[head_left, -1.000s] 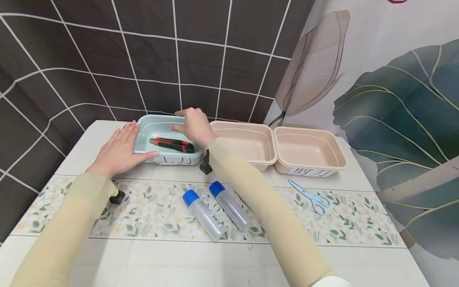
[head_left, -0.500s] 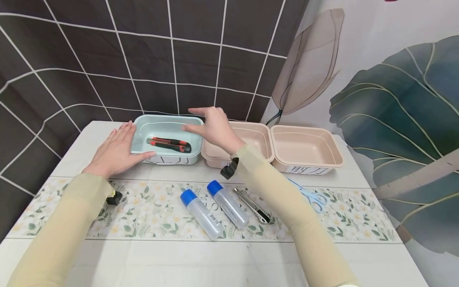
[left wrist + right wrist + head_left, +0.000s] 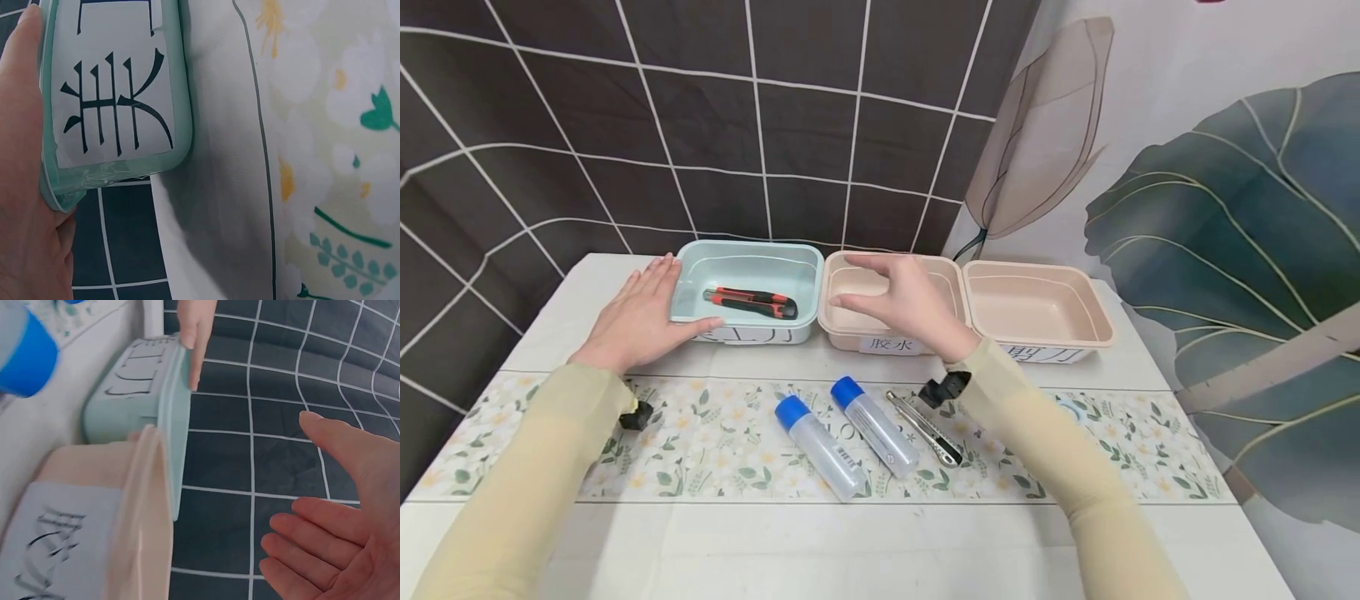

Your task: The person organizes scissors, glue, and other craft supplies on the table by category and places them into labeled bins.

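My left hand (image 3: pixel 636 312) rests against the left side of a light blue plastic bin (image 3: pixel 737 265), fingers straight and thumb along the front rim. Inside lies a red-and-black utility knife (image 3: pixel 752 302). Over the middle pink bin (image 3: pixel 951 279), my right hand (image 3: pixel 906 304) holds nothing, thumb and fingers spread apart. In the right wrist view its palm (image 3: pixel 350 544) is bare. Two glue bottles with blue caps, a left one (image 3: pixel 823 450) and a right one (image 3: pixel 876 429), lie on the table, beside a silver utility knife (image 3: pixel 925 427).
Another pink bin (image 3: pixel 1037 308) stands at the right end of the row. White labels with characters are on the bin fronts. Blue scissors (image 3: pixel 1072 410) lie mostly hidden under the right forearm. A dark gridded cloth (image 3: pixel 805 125) hangs right behind the bins.
My right hand has moved right, from above the blue bin to over the middle pink bin. The silver knife has come into view and the forearm now covers the scissors. The left hand stays put.
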Demonstrator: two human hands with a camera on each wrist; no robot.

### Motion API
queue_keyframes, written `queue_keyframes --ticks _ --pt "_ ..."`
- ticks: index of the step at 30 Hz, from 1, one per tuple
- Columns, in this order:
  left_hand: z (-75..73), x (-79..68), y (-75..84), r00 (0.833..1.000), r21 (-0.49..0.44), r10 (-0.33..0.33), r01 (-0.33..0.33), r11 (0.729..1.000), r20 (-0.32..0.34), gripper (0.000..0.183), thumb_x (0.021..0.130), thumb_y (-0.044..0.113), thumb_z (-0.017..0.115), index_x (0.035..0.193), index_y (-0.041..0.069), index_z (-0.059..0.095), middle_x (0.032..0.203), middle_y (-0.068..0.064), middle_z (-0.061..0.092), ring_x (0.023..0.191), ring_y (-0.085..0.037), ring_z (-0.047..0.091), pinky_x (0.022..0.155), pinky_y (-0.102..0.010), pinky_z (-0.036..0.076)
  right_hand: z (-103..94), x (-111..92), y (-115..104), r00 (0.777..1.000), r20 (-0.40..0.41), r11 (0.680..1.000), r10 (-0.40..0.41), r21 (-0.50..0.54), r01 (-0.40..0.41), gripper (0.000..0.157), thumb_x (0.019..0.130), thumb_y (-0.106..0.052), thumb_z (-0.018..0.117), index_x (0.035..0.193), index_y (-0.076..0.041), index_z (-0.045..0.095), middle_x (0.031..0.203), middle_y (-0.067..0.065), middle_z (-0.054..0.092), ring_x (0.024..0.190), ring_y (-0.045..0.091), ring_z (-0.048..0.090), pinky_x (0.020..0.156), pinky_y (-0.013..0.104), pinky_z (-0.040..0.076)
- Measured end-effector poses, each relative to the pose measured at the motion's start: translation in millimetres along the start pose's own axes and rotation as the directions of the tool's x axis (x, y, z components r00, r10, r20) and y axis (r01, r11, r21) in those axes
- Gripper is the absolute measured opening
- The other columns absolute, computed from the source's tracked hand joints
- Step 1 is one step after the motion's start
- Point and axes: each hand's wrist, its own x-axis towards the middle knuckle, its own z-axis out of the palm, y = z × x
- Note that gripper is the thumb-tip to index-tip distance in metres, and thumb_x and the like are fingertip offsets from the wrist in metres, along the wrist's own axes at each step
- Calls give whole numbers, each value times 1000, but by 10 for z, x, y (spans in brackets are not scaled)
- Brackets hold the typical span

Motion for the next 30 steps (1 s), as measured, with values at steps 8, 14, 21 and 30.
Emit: queue_keyframes --ticks 8,14,21,30 --pt "7 -9 -2 1000 -2 -7 7 1000 1 121 89 76 56 158 -10 6 165 -29 6 152 -43 4 124 -48 -5 -90 -382 218 994 -58 996 -92 -8 92 59 80 -32 89 128 -2 71 124 10 70 98 24 70 96 41 53" --pt "6 -8 7 1000 1 -10 10 1000 4 121 89 76 56 159 -10 6 165 -29 5 153 -43 3 123 -50 -4 -174 -670 332 995 -68 997 -71 -15 70 59 80 -30 89 129 -2 70 125 12 70 77 28 68 83 44 53" --pt "0 2 11 1000 4 -12 12 1000 3 121 89 76 56 159 -9 6 165 -30 6 152 -43 4 124 -50 -3 -254 -927 405 999 -36 1000 -6 -16 6 61 82 -34 88 133 -6 68 130 10 67 44 11 50 67 35 52" --pt "4 0 8 1000 4 -14 14 1000 2 121 89 75 57 159 -10 6 165 -30 6 152 -43 4 123 -50 -4 -246 -1205 545 1000 -12 998 -9 -64 8 57 82 -32 88 129 -4 70 126 8 70 117 26 65 97 48 52"
